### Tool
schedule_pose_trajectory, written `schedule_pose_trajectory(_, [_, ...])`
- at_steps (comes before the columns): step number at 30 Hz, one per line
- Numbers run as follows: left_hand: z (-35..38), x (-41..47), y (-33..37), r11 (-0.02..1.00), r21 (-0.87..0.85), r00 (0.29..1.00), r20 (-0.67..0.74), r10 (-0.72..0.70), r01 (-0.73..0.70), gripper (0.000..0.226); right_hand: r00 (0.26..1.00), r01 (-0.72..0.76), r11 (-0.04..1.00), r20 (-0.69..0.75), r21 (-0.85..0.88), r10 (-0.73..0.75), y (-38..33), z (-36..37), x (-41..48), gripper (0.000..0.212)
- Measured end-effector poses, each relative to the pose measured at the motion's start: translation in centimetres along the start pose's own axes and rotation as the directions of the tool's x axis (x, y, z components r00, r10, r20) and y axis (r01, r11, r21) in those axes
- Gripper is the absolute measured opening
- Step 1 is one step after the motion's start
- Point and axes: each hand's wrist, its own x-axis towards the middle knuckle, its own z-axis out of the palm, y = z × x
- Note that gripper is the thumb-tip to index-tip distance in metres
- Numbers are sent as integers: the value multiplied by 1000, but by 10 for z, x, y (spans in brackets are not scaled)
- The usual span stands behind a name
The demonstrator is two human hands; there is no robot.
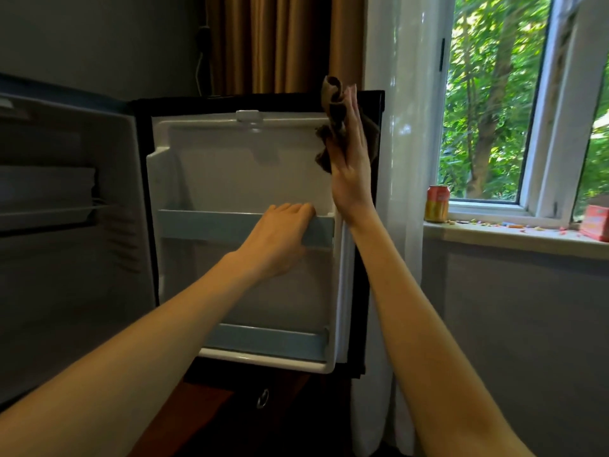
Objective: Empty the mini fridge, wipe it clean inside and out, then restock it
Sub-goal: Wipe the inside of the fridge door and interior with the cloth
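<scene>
The mini fridge stands open: its dark cabinet interior (66,258) is at the left and the white inner side of the door (237,166) faces me. My left hand (280,235) grips the upper blue shelf rail (204,225) of the door, fingers curled over its top edge. My right hand (351,153) presses a brown cloth (333,127) flat against the door's upper right edge, fingers straight. The door shelves show nothing in them. A lower blue rail (263,341) crosses the door bottom.
An orange-yellow can (437,203) stands on the windowsill (510,235), with an orange box (596,222) and small coloured bits scattered along it. White sheer curtain (395,192) hangs right of the door. A brown curtain is behind. A wooden cabinet with a ring pull (262,398) sits below.
</scene>
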Motion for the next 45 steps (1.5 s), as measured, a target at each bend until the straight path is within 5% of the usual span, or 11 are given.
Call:
schedule_pose_trajectory(5, [-4, -4, 2, 1000, 0, 1000, -1, 10, -10, 25, 998, -29, 998, -50, 55, 32, 7, 3, -51, 52])
schedule_pose_trajectory(11, [-6, 1, 4, 996, -77, 997, 63, -35, 40, 35, 892, -418, 892, -112, 170, 439, 12, 3, -210, 57])
schedule_pose_trajectory(16, [-3, -1, 5, 995, -78, 998, 14, -54, 55, 32, 870, -462, 878, -128, 123, 476, 0, 7, -309, 60])
schedule_pose_trajectory(19, [-2, 0, 4, 997, -62, 999, 10, -43, 44, 32, 856, -486, 866, -137, 115, 498, 3, 4, -290, 55])
schedule_pose_trajectory(27, [10, 9, 5, 999, 17, 999, 12, -42, 42, 26, 979, -190, 981, -87, -48, 185, 28, 2, -48, 56])
schedule_pose_trajectory(31, [13, 18, 5, 999, 14, 999, 29, -35, 35, 29, 998, -49, 999, -31, -10, 49, 34, -1, -12, 53])
schedule_pose_trajectory(38, [21, 38, 6, 997, 9, 991, 115, -74, 74, 37, 921, -368, 928, -115, 64, 373, 67, 0, -124, 54])
schedule_pose_trajectory(45, [40, 56, 1, 996, 26, 987, 135, -85, 82, 37, 710, -675, 730, -171, 111, 683, 81, 5, -254, 42])
